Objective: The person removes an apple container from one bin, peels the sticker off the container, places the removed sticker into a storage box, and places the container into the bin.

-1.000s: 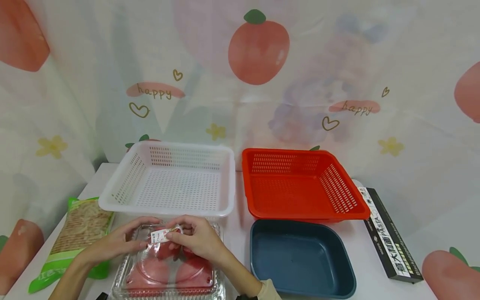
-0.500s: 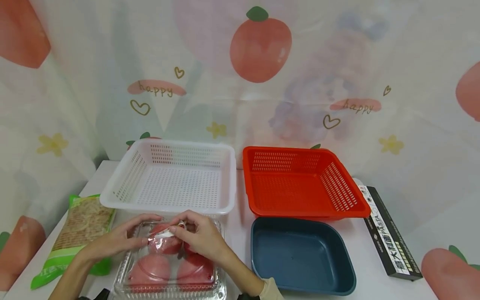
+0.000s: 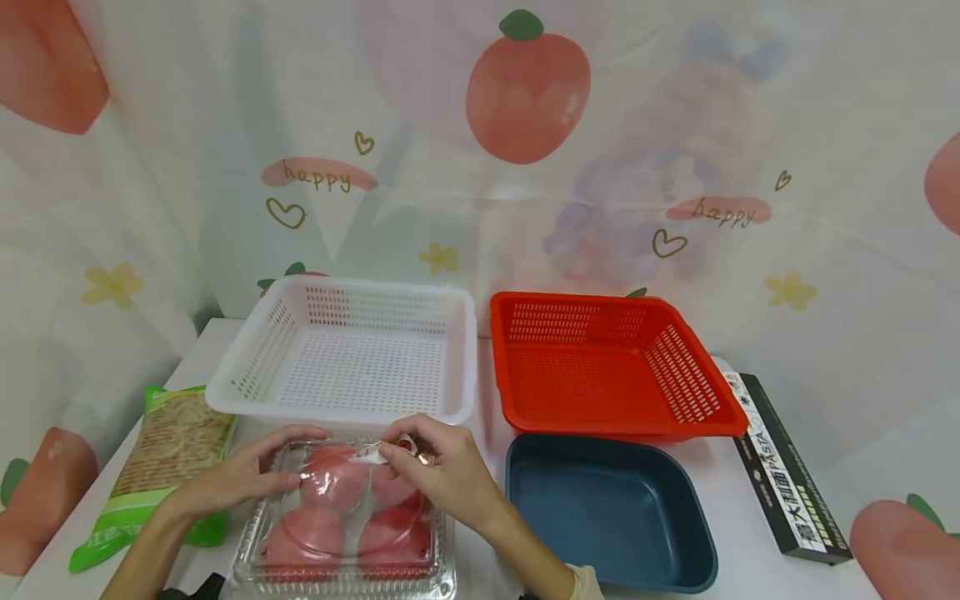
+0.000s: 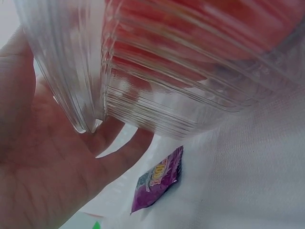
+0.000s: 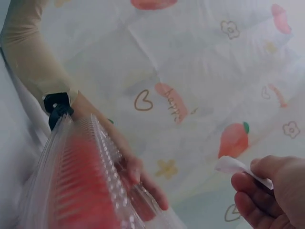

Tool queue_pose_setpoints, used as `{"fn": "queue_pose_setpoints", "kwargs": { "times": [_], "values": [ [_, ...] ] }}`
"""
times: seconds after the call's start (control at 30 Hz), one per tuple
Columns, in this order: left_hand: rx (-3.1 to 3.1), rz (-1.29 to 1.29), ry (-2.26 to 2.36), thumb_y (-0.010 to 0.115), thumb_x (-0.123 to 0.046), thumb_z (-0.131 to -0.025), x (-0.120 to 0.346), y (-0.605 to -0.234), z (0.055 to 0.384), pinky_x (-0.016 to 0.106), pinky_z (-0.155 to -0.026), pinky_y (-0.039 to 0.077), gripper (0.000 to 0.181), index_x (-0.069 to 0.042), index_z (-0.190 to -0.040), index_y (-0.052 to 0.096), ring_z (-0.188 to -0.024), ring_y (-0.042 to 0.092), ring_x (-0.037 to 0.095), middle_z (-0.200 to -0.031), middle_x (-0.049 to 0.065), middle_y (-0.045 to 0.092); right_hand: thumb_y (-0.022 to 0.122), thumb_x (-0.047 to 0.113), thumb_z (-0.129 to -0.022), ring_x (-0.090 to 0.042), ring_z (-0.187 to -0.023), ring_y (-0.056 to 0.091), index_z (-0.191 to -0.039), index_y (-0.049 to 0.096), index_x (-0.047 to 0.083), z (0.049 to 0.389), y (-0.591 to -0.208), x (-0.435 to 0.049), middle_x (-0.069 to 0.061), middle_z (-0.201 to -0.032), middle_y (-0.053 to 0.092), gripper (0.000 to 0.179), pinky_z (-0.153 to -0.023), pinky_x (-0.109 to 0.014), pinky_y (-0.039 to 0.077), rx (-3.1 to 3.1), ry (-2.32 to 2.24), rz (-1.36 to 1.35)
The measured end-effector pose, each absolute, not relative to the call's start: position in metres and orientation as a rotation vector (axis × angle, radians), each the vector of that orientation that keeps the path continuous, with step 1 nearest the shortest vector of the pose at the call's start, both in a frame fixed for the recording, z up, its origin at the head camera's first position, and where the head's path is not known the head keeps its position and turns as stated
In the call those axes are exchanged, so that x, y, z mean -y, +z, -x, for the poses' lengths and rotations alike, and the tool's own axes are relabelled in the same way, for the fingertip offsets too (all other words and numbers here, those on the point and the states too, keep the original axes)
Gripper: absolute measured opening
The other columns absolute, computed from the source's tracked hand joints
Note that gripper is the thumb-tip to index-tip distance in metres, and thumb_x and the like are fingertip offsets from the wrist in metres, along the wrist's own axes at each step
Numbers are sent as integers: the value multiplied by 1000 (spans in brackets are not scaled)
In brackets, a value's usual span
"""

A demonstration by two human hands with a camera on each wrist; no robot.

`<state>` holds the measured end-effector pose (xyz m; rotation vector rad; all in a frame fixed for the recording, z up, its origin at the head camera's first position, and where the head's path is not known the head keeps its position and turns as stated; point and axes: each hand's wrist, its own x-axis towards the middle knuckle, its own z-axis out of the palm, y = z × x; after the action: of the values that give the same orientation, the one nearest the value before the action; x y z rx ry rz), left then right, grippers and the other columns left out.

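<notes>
A clear plastic clamshell box (image 3: pixel 444 562), holding several round red fruits (image 3: pixel 303 537) that look like tomatoes, stands at the front of the table. My left hand (image 3: pixel 232 482) grips its far left side, thumb over the lid and fingers along the outside; the left wrist view has this hand (image 4: pixel 52 157) round the ribbed plastic edge. Between thumb and fingertips, my right hand (image 3: pixel 457 475) pinches a white paper label (image 3: pixel 366 456) above the lid's far right part. In the right wrist view the label (image 5: pixel 236 165) appears curled and off the box.
Behind the box stands a white basket (image 3: pixel 468 367), with a red basket (image 3: pixel 498 367) to its right. A dark blue basin (image 3: pixel 517 500) is nearer me. A black pasta box (image 3: pixel 787 475) lies far right, a green-edged bag (image 3: pixel 172 429) left. The left wrist view has a purple packet (image 4: pixel 159 179).
My right hand has moved right with the label, which came away from over the lid's middle, uncovering more red fruit. My left hand has kept its grip on the box.
</notes>
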<state>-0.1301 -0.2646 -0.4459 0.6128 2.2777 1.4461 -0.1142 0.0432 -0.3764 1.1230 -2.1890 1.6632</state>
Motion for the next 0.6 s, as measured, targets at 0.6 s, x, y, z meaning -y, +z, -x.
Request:
{"fn": "queue_pose_setpoints", "kwargs": {
  "times": [0.6],
  "values": [
    [-2200, -657, 1488, 51, -10, -97, 267, -447, 131, 51, -102, 34, 49, -22, -144, 42, -127, 34, -14, -148, -4, 42, 69, 5, -87, -12, -65, 66, -107, 66, 5, 114, -377, -134, -9, -82, 69, 20, -59, -25, 56, 2335, 1567, -993]
  ]
}}
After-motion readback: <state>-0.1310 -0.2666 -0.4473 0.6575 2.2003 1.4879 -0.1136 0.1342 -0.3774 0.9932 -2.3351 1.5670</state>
